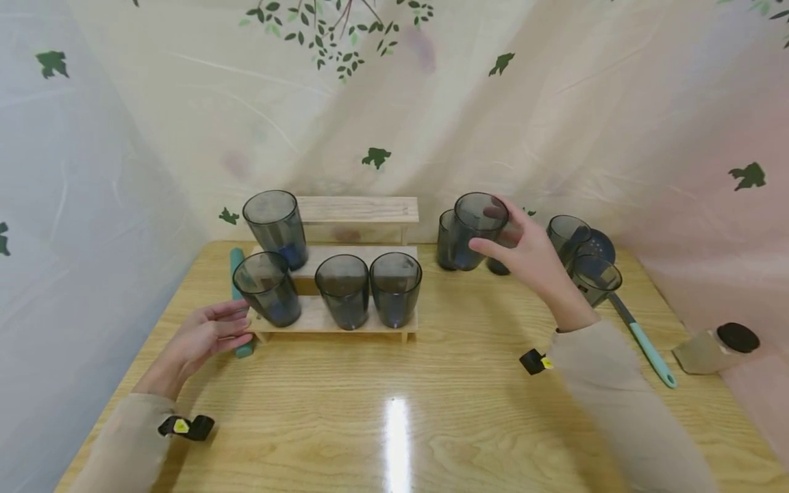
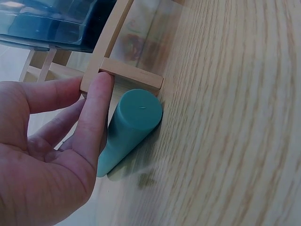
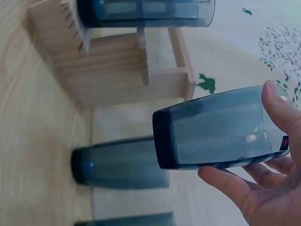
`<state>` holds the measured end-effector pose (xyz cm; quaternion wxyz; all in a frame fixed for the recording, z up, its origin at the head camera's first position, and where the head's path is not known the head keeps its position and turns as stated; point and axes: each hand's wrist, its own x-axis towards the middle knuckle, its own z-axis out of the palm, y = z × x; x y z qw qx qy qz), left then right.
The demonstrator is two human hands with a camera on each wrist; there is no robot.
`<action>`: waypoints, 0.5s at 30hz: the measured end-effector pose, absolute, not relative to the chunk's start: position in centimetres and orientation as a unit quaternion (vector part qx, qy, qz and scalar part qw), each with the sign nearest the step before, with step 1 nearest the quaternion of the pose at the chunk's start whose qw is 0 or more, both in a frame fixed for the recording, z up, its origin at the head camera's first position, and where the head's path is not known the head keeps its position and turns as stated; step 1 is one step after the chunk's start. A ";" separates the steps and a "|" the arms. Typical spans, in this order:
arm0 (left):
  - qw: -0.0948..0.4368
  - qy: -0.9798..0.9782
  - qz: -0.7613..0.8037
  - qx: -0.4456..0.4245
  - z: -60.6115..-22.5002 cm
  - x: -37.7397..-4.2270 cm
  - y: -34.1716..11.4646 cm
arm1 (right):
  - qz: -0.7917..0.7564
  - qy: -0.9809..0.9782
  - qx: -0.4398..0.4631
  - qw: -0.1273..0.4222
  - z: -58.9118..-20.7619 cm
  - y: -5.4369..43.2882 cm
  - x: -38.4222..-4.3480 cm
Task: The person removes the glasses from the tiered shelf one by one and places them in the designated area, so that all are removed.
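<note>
My right hand (image 1: 535,260) holds a grey tinted glass (image 1: 476,236) upright by its sides, near the rim. In the right wrist view this glass (image 3: 211,129) is lifted off the table. My left hand (image 1: 200,341) pinches the left end of the stepped wooden rack (image 1: 357,209), thumb and fingers at the corner of its low shelf. Three similar glasses, including the middle glass (image 1: 342,291), stand on the front step; another glass (image 1: 274,226) stands one step higher at the left. A standing glass (image 1: 445,243) is partly hidden behind the held one.
Beside the rack's left end lies a teal-handled utensil (image 1: 244,348). Behind my right hand shows part of another glass (image 1: 499,266). Further right are two glasses, one a front glass (image 1: 594,279), a dark-headed utensil with a teal handle (image 1: 652,352), and a black-lidded jar (image 1: 705,350).
</note>
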<state>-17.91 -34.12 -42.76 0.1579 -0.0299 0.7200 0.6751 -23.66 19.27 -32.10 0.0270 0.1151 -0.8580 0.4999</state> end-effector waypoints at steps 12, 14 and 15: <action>0.159 0.722 0.673 -0.026 -42.8 -17.8 -34.3 | 0.470 -0.879 0.049 0.057 -35.8 24.2 -22.0; 0.159 0.721 0.674 -0.029 -42.8 -17.8 -34.3 | 0.467 -0.881 0.043 0.057 -36.5 24.8 -21.7; 0.159 0.721 0.674 -0.030 -42.8 -17.8 -34.3 | 0.471 -0.880 0.039 0.054 -36.9 25.1 -21.6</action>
